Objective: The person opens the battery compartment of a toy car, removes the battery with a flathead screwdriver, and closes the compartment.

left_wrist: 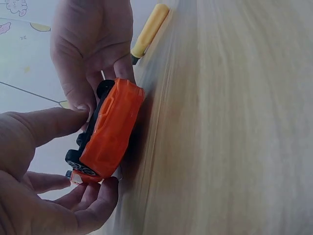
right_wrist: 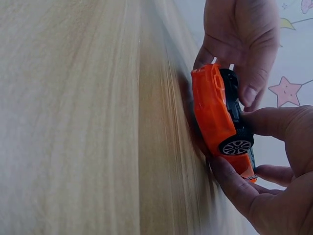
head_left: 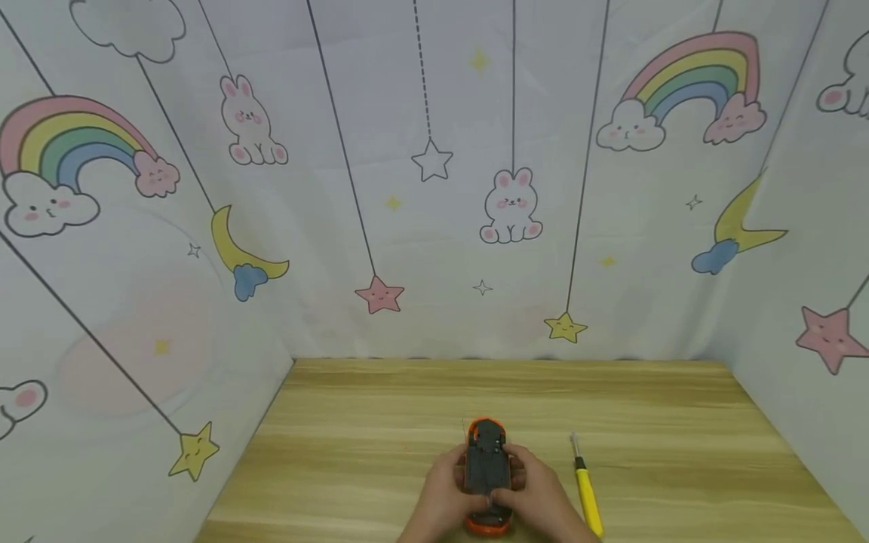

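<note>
An orange toy car (head_left: 488, 467) is held upside down over the wooden table, its black underside facing up in the head view. My left hand (head_left: 448, 486) grips its left side, thumb on the underside and fingers along the body. From the other side my right hand (head_left: 539, 490) holds it the same way, with the two thumbs close together near the car's lower end. The wrist views show its orange body (left_wrist: 113, 127) and a black wheel with a silver hub (right_wrist: 236, 147). To the right of the right hand lies a screwdriver (head_left: 588, 494) with a yellow handle.
The wood-grain table (head_left: 353, 422) is bounded by white cloth walls (head_left: 434, 249) at the back and both sides, printed with rainbows, rabbits, moons and stars. A thin wire-like line stands beside the car's far left end.
</note>
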A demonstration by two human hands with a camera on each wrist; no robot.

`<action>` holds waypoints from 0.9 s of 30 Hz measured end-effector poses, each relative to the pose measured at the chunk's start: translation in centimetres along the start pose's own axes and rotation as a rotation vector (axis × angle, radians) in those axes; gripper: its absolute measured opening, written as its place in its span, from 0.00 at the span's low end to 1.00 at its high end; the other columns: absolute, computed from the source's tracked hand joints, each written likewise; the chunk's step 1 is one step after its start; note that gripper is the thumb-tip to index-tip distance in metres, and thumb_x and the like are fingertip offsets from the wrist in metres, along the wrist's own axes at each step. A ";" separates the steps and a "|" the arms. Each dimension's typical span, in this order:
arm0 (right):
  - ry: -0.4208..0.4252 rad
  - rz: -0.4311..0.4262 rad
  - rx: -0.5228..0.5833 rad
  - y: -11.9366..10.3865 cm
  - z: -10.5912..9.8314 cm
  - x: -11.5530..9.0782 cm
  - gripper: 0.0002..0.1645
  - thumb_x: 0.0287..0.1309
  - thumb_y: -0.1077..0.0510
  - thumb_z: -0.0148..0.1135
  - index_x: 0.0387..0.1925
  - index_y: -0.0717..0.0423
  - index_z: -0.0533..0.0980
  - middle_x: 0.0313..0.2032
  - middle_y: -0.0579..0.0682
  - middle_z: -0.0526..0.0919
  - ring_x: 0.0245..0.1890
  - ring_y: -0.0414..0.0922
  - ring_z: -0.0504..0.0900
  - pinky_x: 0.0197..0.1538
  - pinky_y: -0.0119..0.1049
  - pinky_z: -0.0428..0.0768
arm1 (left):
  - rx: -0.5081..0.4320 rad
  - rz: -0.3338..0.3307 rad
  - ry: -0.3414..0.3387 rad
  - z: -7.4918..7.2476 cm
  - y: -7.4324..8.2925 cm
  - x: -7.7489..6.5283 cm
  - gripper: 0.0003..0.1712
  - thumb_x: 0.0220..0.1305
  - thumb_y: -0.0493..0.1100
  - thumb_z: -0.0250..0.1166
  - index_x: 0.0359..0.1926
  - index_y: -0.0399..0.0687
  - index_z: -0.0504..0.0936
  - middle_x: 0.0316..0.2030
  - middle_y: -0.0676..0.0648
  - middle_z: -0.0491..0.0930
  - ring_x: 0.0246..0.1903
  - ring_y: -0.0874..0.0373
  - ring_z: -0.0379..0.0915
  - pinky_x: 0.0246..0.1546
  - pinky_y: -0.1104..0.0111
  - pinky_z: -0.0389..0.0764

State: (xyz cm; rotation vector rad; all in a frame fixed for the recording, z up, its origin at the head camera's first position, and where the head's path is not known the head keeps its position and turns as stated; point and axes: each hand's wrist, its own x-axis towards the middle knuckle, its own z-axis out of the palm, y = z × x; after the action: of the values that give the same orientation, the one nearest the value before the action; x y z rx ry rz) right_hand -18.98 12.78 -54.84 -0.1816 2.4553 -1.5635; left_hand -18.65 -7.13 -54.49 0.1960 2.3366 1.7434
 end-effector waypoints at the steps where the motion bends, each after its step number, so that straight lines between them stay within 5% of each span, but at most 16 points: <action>1: -0.008 0.003 0.002 0.0 -0.1 0.0 0.49 0.49 0.57 0.80 0.69 0.68 0.66 0.52 0.59 0.83 0.43 0.47 0.86 0.46 0.47 0.83 | -0.005 -0.007 -0.001 0.0 0.0 0.0 0.52 0.44 0.27 0.79 0.72 0.33 0.67 0.57 0.36 0.75 0.48 0.47 0.83 0.49 0.52 0.83; 10: -0.047 -0.024 0.024 0.3 -0.3 0.0 0.48 0.49 0.56 0.80 0.69 0.65 0.68 0.51 0.58 0.83 0.43 0.47 0.86 0.45 0.46 0.83 | -0.007 -0.009 -0.009 0.1 -0.2 0.1 0.56 0.40 0.24 0.78 0.73 0.32 0.65 0.47 0.44 0.83 0.43 0.53 0.82 0.48 0.56 0.82; 27: -0.133 -0.077 -0.074 -0.3 -1.0 1.1 0.47 0.47 0.60 0.81 0.68 0.61 0.70 0.51 0.60 0.83 0.40 0.46 0.85 0.45 0.47 0.82 | -0.016 -0.048 0.000 0.0 -0.1 -0.4 0.56 0.44 0.25 0.78 0.75 0.38 0.65 0.39 0.46 0.80 0.35 0.55 0.81 0.39 0.60 0.83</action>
State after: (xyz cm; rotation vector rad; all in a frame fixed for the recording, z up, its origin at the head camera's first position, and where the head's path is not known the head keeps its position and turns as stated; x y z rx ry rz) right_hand -20.33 13.30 -54.25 -0.3840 2.4298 -1.4412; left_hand -18.26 -7.28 -54.59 0.1364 2.3065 1.7393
